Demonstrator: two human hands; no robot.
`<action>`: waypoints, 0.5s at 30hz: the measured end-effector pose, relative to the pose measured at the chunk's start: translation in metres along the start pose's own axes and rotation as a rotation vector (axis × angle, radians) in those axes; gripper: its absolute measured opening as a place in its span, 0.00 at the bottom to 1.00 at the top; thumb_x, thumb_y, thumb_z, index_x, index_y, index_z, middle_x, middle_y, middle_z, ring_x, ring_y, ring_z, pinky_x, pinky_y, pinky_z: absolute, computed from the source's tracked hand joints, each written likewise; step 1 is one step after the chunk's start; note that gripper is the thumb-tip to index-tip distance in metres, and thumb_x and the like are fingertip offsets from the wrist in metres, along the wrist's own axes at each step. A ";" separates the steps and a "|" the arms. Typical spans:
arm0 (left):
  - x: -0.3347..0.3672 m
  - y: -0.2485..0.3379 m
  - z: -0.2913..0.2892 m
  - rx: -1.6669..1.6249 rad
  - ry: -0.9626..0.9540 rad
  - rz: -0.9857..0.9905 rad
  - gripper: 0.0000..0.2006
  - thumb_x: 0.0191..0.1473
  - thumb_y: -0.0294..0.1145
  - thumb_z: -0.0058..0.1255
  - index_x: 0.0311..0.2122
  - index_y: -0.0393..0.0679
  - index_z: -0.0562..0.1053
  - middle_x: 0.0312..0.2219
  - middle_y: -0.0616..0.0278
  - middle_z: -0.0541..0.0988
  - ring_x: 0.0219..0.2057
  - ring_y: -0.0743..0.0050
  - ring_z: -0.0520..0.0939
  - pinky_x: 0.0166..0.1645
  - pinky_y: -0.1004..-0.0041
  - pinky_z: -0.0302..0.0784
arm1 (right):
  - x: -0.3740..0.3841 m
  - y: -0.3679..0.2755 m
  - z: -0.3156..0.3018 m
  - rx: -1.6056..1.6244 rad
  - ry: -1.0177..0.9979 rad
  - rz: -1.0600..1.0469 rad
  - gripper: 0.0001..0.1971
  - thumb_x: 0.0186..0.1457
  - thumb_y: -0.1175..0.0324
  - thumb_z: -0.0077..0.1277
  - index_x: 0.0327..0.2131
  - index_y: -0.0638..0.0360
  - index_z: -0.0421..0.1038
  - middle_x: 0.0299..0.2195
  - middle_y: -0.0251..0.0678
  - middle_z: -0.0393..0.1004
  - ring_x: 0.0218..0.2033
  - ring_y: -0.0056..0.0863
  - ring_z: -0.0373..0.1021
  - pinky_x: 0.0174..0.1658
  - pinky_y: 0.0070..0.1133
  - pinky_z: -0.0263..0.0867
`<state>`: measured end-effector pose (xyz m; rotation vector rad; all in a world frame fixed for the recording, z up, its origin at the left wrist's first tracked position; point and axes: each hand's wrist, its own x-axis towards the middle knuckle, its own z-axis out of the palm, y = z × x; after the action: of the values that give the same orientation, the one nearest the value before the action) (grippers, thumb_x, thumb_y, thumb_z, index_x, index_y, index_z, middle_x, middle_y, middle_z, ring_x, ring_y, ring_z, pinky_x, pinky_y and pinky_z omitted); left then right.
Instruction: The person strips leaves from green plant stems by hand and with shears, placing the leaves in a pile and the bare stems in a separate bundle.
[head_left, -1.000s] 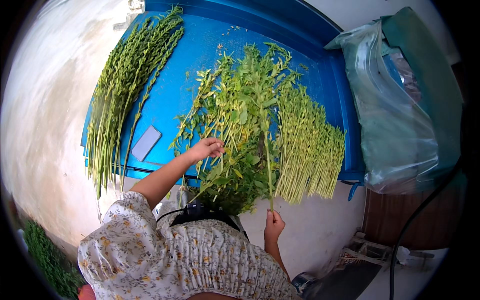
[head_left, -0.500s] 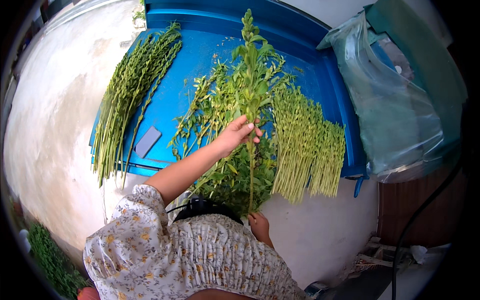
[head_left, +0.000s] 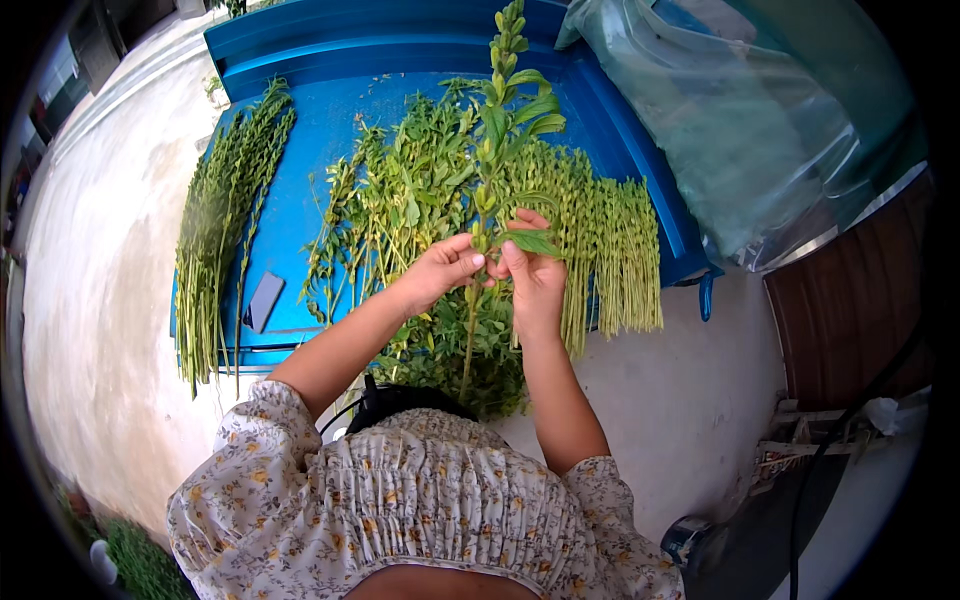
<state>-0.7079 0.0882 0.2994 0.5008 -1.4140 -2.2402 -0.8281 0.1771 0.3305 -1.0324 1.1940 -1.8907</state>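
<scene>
A tall green sesame stalk (head_left: pixel 484 196) with pods and a few broad leaves stands upright in front of me, its bare lower stem running down toward my body. My left hand (head_left: pixel 438 274) is closed around it partway up, thumb and fingers pinching the stem. From the other side, my right hand (head_left: pixel 537 284) comes up against the stalk with thumb and fingers pinched at the base of a leaf (head_left: pixel 536 241). Behind my hands, a heap of loose leafy cuttings (head_left: pixel 408 205) covers the middle of the blue truck bed (head_left: pixel 320 115).
Trimmed stalks (head_left: pixel 612 255) lie side by side at the bed's right. Another stalk bundle (head_left: pixel 222 225) lies at the left, beside a grey phone (head_left: pixel 264 302). Clear plastic sheeting (head_left: pixel 725 125) hangs over the right side. Dark crates (head_left: pixel 812 440) sit on the floor at lower right.
My right hand has risen from the stem's lower end to beside my left hand, at a leaf. My left hand still holds the stalk. The view has shifted.
</scene>
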 end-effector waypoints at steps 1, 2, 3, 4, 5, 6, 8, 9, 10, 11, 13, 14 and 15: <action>-0.001 -0.003 0.004 -0.058 0.019 -0.013 0.13 0.54 0.38 0.43 0.42 0.44 0.66 0.31 0.67 0.73 0.36 0.78 0.73 0.41 0.73 0.69 | 0.000 -0.001 -0.001 0.055 0.000 -0.012 0.07 0.53 0.73 0.44 0.36 0.64 0.66 0.39 0.35 0.66 0.25 0.18 0.65 0.26 0.14 0.63; -0.001 -0.006 0.007 -0.117 0.040 -0.026 0.13 0.53 0.39 0.44 0.42 0.44 0.66 0.31 0.68 0.72 0.36 0.79 0.72 0.41 0.73 0.69 | -0.005 0.002 -0.006 0.006 -0.038 -0.022 0.07 0.53 0.73 0.44 0.35 0.64 0.66 0.37 0.34 0.67 0.25 0.17 0.65 0.26 0.14 0.63; 0.001 -0.004 0.008 -0.177 -0.012 -0.024 0.14 0.54 0.40 0.42 0.43 0.45 0.66 0.31 0.67 0.72 0.37 0.78 0.71 0.41 0.73 0.69 | -0.014 0.007 -0.014 -0.044 -0.077 -0.033 0.06 0.53 0.73 0.44 0.34 0.64 0.67 0.35 0.34 0.68 0.26 0.17 0.66 0.26 0.14 0.63; 0.002 -0.005 0.006 -0.172 -0.014 -0.038 0.14 0.54 0.40 0.42 0.43 0.44 0.66 0.31 0.67 0.72 0.37 0.77 0.72 0.41 0.72 0.69 | -0.025 0.012 -0.019 -0.087 -0.122 -0.028 0.06 0.53 0.73 0.44 0.33 0.64 0.67 0.32 0.33 0.69 0.26 0.17 0.66 0.27 0.13 0.63; 0.003 -0.006 0.003 -0.167 -0.016 -0.053 0.14 0.54 0.39 0.42 0.43 0.43 0.66 0.31 0.66 0.72 0.37 0.76 0.72 0.41 0.71 0.69 | -0.034 0.011 -0.018 -0.136 -0.129 0.011 0.05 0.53 0.73 0.44 0.32 0.64 0.67 0.28 0.32 0.71 0.26 0.17 0.66 0.27 0.14 0.63; 0.003 -0.008 0.002 -0.163 -0.019 -0.068 0.14 0.54 0.39 0.42 0.43 0.43 0.66 0.31 0.65 0.72 0.37 0.76 0.72 0.41 0.70 0.70 | -0.046 0.015 -0.024 -0.160 -0.163 0.059 0.06 0.53 0.72 0.44 0.32 0.64 0.67 0.28 0.32 0.71 0.25 0.17 0.66 0.27 0.14 0.63; 0.004 -0.010 0.004 -0.266 -0.039 -0.053 0.14 0.54 0.37 0.42 0.43 0.41 0.66 0.30 0.63 0.73 0.35 0.73 0.74 0.40 0.68 0.71 | -0.070 0.027 -0.044 -0.205 -0.221 0.134 0.07 0.53 0.71 0.45 0.33 0.65 0.67 0.28 0.33 0.71 0.24 0.17 0.66 0.26 0.14 0.63; 0.005 -0.009 0.002 -0.286 -0.034 -0.063 0.14 0.54 0.37 0.42 0.43 0.41 0.66 0.30 0.63 0.73 0.35 0.72 0.74 0.40 0.68 0.71 | -0.080 0.031 -0.052 -0.228 -0.258 0.186 0.08 0.53 0.71 0.45 0.34 0.65 0.67 0.29 0.33 0.70 0.23 0.17 0.66 0.25 0.13 0.63; 0.007 -0.008 0.001 -0.302 -0.034 -0.070 0.14 0.54 0.37 0.42 0.43 0.41 0.66 0.30 0.63 0.73 0.35 0.72 0.74 0.40 0.68 0.71 | -0.086 0.032 -0.057 -0.252 -0.292 0.232 0.09 0.53 0.70 0.45 0.35 0.65 0.67 0.30 0.34 0.70 0.22 0.16 0.66 0.24 0.13 0.63; 0.006 -0.005 0.001 -0.296 -0.044 -0.087 0.14 0.54 0.37 0.42 0.44 0.42 0.66 0.30 0.62 0.73 0.35 0.71 0.74 0.40 0.68 0.71 | -0.090 0.033 -0.060 -0.276 -0.325 0.278 0.10 0.53 0.70 0.46 0.36 0.66 0.67 0.31 0.34 0.70 0.21 0.16 0.65 0.23 0.12 0.62; 0.001 -0.004 0.003 -0.258 -0.045 -0.100 0.14 0.54 0.37 0.42 0.44 0.42 0.65 0.31 0.61 0.73 0.36 0.71 0.74 0.40 0.68 0.71 | -0.087 0.028 -0.056 -0.279 -0.210 0.233 0.11 0.52 0.70 0.46 0.38 0.66 0.66 0.32 0.34 0.69 0.20 0.15 0.64 0.21 0.12 0.61; 0.000 -0.003 0.005 -0.237 -0.051 -0.103 0.15 0.54 0.37 0.42 0.45 0.42 0.65 0.31 0.61 0.73 0.36 0.71 0.74 0.41 0.68 0.71 | -0.082 0.024 -0.052 -0.282 -0.150 0.204 0.12 0.52 0.69 0.47 0.39 0.66 0.65 0.33 0.35 0.68 0.19 0.14 0.63 0.21 0.12 0.61; 0.000 -0.003 0.005 -0.228 -0.068 -0.099 0.15 0.54 0.38 0.42 0.45 0.42 0.65 0.31 0.61 0.73 0.36 0.72 0.74 0.41 0.68 0.70 | -0.072 0.023 -0.049 -0.258 -0.038 0.201 0.13 0.52 0.69 0.47 0.40 0.66 0.64 0.36 0.35 0.66 0.18 0.13 0.61 0.20 0.12 0.59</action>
<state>-0.7111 0.0938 0.2985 0.4295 -1.1682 -2.4802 -0.8352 0.2491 0.2764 -1.0340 1.4887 -1.5854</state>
